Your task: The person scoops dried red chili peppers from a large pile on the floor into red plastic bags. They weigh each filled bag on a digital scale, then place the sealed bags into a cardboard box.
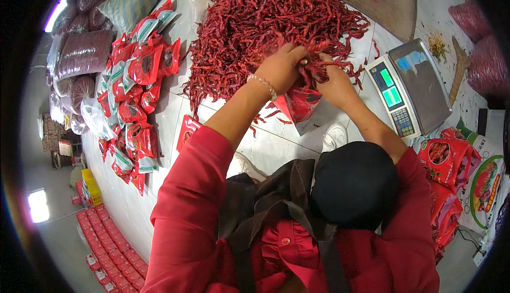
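Observation:
A large heap of dried red chillies (255, 26) lies on the pale tiled floor in front of me. At its near edge my left hand (283, 68), with a beaded bracelet on the wrist, is closed around some chillies. Close beside it, my right hand (334, 83) grips chillies too, its fingers partly hidden by them. Directly below both hands stands a red plastic bag (301, 104), its mouth covered by the hands and chillies. Several loose chillies (273, 114) are scattered on the tiles near the bag.
An electronic scale (420, 86) with lit displays sits at right. Filled red bags (137, 106) are piled at left, beside large clear sacks (81, 54). More red bags (442, 157) lie at lower right. A flat red bag (187, 131) is near my left arm. Red boxes (107, 245) line the lower left.

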A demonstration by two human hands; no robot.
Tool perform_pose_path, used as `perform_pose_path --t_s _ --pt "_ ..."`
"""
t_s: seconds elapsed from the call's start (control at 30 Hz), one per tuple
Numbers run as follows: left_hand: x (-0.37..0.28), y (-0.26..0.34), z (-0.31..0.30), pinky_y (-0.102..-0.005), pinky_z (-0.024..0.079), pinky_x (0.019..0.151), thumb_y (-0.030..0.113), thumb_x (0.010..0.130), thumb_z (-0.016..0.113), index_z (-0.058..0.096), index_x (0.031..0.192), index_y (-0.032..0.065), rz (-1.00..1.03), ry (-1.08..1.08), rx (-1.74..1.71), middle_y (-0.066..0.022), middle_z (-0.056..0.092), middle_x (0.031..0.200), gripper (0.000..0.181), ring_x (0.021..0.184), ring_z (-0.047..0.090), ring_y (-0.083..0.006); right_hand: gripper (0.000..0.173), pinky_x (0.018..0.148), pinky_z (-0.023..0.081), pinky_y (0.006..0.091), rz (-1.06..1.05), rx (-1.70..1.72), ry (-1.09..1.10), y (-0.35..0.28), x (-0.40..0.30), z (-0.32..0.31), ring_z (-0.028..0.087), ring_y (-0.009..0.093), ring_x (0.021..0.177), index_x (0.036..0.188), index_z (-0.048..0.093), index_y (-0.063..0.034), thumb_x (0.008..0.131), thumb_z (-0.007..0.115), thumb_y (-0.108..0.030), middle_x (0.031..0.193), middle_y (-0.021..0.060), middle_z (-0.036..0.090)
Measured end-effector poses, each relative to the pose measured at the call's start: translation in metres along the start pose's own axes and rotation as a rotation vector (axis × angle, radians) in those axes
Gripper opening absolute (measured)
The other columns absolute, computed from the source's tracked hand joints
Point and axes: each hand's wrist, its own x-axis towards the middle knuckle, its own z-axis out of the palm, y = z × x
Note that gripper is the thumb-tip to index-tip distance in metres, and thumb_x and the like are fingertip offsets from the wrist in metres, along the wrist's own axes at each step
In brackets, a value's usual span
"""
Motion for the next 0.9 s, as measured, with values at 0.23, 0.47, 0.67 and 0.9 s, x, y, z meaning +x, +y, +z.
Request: perform_pose_path --t_s 0.23,0.47,0.67,0.9 --pt "-0.013 0.026 0.007 -0.0423 0.05 0.069 0.012 0.084 0.052 0.053 0.109 0.0125 0.045 -0.344 0.24 -0.0133 0.055 0.099 0.024 0.088 0.061 -0.0344 0.044 0.085 0.047 0.0344 0.074 0.312 0.032 0.048 0.002 0.008 0.062 0.028 0.098 0.122 0.05 -0.0035 0.079 0.056 -0.004 0.104 0.0191 0.063" --pt "-0.024 0.04 0.012 -0.0399 0.052 0.065 0.016 0.081 0.056 0.056 0.095 0.0074 0.168 -0.596 0.454 -0.012 0.059 0.087 0.017 0.078 0.064 -0.0295 0.037 0.083 0.046 0.0255 0.099 0.63 -0.005 0.022 0.002 0.008 0.058 0.013 0.095 0.125 0.049 -0.0031 0.088 0.049 0.0 0.108 0.0092 0.062" --pt "0.007 0.014 0.03 -0.0419 0.05 0.079 0.015 0.081 0.055 0.063 0.101 0.0049 -0.029 -1.03 0.295 -0.0181 0.065 0.101 0.024 0.09 0.063 -0.0343 0.04 0.086 0.047 0.0296 -0.187 0.534 -0.162 0.013 -0.005 0.012 0.061 0.019 0.1 0.129 0.048 -0.0063 0.089 0.048 -0.006 0.114 0.0107 0.062" --pt "0.012 0.002 0.069 -0.0418 0.049 0.08 0.015 0.081 0.055 0.064 0.101 0.0049 0.051 -1.216 0.338 -0.0182 0.065 0.101 0.024 0.091 0.063 -0.0338 0.037 0.087 0.048 0.0344 -0.23 0.369 -0.405 0.004 -0.012 0.008 0.062 0.027 0.101 0.125 0.053 -0.0101 0.088 0.05 -0.01 0.115 0.0122 0.062"
